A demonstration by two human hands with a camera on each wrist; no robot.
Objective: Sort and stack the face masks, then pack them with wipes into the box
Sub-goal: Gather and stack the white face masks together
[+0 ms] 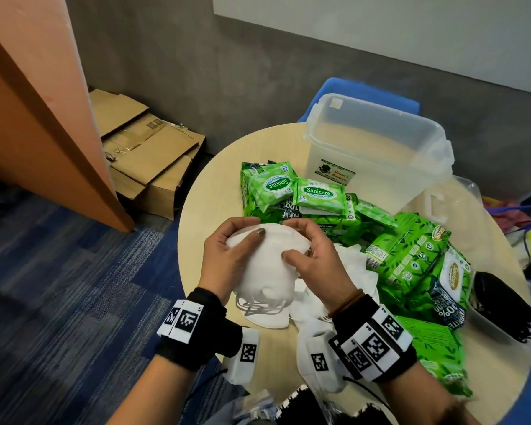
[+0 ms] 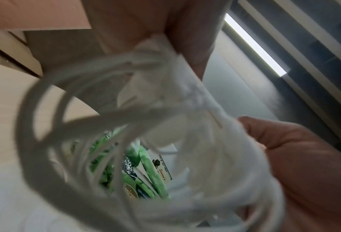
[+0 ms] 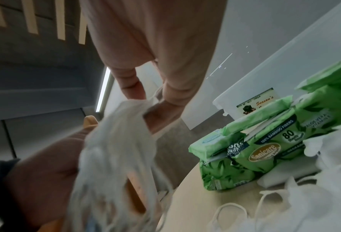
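At the middle of the frame, the left hand [image 1: 227, 256] and right hand [image 1: 314, 259] both grasp a stack of white masks [image 1: 267, 271] above the table [image 1: 209, 191]. Green wipes packs [image 1: 319, 194] lie just behind, before the clear box [image 1: 377, 154].

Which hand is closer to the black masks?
Right. The right hand holds the white masks on the side toward the black masks at the table's right edge; the left hand grips the far side.

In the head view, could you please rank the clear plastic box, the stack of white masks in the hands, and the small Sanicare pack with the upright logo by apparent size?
1. Clear plastic box
2. Stack of white masks
3. Small Sanicare pack
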